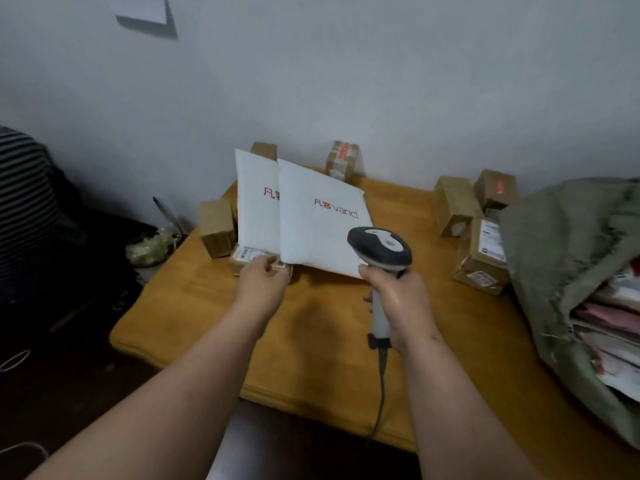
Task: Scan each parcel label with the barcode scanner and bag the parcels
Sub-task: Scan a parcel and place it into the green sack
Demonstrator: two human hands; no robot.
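The right hand grips the barcode scanner, aimed at the parcels. The left hand pinches two white mailers tilted up, probably exposing the labelled box beneath on the surface; the sack waits right.

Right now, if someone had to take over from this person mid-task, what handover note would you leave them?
Right hand: gripping the grey-and-white handheld barcode scanner, head aimed toward the mailers.
Left hand: at the near edge of the two white padded mailers with red print, over a labelled cardboard box beneath them.
More brown cardboard boxes stand around the wooden table.
The grey-green woven sack on the right already holds many flat parcels.
Left: scan the mailers and the boxes, then bag them. Which table items are already scanned cannot be told.
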